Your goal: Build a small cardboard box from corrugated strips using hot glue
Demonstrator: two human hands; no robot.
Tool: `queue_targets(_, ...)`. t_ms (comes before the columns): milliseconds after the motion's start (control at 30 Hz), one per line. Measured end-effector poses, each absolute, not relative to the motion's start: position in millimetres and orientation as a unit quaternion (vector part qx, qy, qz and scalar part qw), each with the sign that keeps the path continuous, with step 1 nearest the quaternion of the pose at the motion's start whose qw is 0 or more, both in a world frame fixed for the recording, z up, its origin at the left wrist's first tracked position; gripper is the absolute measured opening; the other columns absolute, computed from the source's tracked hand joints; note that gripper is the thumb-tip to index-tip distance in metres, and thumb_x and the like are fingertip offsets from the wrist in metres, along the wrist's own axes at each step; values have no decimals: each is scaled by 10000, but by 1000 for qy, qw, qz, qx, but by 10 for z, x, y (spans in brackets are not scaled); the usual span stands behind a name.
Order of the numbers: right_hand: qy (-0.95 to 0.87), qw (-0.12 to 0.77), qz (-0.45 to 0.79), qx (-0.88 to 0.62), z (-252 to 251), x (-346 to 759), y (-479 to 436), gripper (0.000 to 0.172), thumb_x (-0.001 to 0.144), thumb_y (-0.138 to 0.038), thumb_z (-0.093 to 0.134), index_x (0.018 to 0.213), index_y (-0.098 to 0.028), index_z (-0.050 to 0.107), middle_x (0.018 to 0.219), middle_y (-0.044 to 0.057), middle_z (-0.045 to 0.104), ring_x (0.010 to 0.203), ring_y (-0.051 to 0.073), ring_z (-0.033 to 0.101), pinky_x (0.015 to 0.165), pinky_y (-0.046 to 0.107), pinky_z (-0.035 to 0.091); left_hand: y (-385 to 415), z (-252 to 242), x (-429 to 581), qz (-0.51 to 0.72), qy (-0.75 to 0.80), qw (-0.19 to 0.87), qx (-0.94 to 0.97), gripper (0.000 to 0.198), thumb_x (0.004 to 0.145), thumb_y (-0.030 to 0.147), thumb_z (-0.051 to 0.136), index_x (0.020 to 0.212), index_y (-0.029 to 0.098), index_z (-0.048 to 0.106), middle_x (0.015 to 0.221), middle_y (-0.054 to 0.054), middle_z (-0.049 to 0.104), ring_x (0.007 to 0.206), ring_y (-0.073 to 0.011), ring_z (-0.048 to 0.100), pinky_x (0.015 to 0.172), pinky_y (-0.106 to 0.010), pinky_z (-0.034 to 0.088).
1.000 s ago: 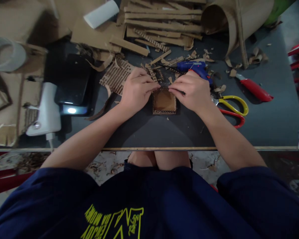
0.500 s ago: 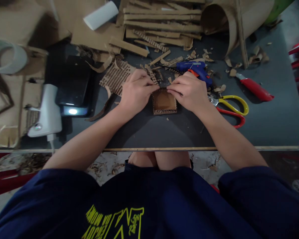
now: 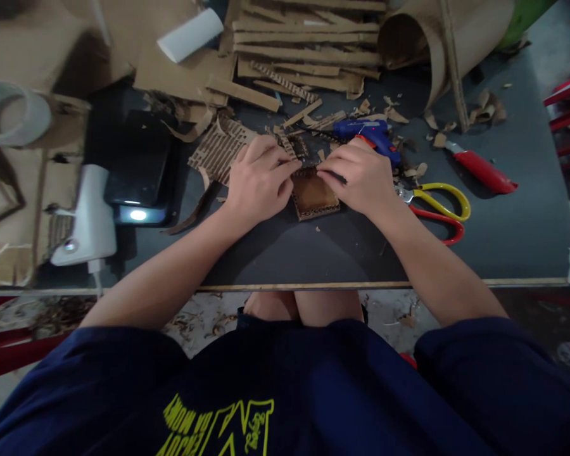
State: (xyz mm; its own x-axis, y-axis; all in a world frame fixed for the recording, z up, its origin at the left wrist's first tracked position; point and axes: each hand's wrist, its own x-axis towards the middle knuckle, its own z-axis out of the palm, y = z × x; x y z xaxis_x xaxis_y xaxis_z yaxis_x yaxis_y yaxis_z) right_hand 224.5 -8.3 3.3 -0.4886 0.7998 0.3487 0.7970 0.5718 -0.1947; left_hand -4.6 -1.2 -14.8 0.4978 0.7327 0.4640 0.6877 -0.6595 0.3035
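Note:
A small square cardboard piece [image 3: 314, 197] with a corrugated rim lies on the dark table [image 3: 503, 240], turned slightly askew. My left hand [image 3: 259, 180] pinches its far left edge with fingers curled together. My right hand [image 3: 361, 176] pinches the far right edge the same way. The fingertips of both hands nearly meet over the far rim, which they partly hide. A blue glue gun [image 3: 368, 133] lies just beyond my right hand.
Yellow and red scissors [image 3: 437, 206] and a red-handled cutter [image 3: 482, 170] lie to the right. Cardboard strips [image 3: 308, 44], scraps and a cardboard roll [image 3: 437, 38] crowd the back. A phone [image 3: 140, 166], a white charger [image 3: 88, 218] and a tape roll [image 3: 9, 114] sit left.
The cardboard square has rotated slightly, its near corner swinging to the right. Both hands stayed pinched on its far edge and shifted a little away from me.

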Motion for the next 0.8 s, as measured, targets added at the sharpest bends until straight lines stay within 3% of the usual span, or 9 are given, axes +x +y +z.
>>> queue_targets(167, -857, 215, -8, -467, 24, 2247, -89, 359, 1013, -364, 428, 1037, -217, 755, 1069, 89, 741, 995, 271, 655, 819, 428, 560, -6, -137, -63, 312, 418, 17, 853, 363, 888, 201, 504, 1179, 318, 686, 1152, -61, 699, 1260, -333, 531, 1045, -593, 442)
queue_targets(367, -859, 219, -20, -463, 20, 2198, -86, 301, 979, -336, 517, 1154, -193, 715, 1155, 97, 723, 1053, 276, 651, 889, 442, 560, 7, -178, -17, 304, 416, 25, 857, 203, 881, 267, 572, 984, 275, 747, 1108, -55, 707, 1228, -327, 564, 1035, -597, 456)
queue_targets(467, -863, 213, -21, -458, 16, 2191, -70, 291, 979, -313, 521, 1132, -176, 727, 1148, 93, 736, 1032, 260, 661, 833, 397, 565, -4, -169, -6, 298, 407, 2, 864, 184, 899, 304, 571, 904, 252, 748, 1100, -51, 723, 1205, -315, 592, 1007, -566, 481)
queue_targets(667, -861, 202, -15, -466, 20, 2217, -63, 270, 967, -317, 552, 1053, -168, 761, 1018, 93, 765, 982, 262, 668, 731, 371, 545, -57, -84, 15, 264, 395, 13, 880, 237, 934, 339, 538, 997, 223, 735, 1342, -84, 646, 1278, -333, 563, 1017, -540, 474)
queue_targets(800, -865, 194, -24, -461, 42, 2197, -93, 253, 961, -283, 551, 1042, -172, 764, 1000, 91, 761, 963, 257, 663, 721, 374, 542, -84, -59, 57, 233, 389, -61, 889, 286, 967, 353, 488, 1019, 195, 720, 1362, -100, 637, 1266, -296, 578, 960, -464, 498)
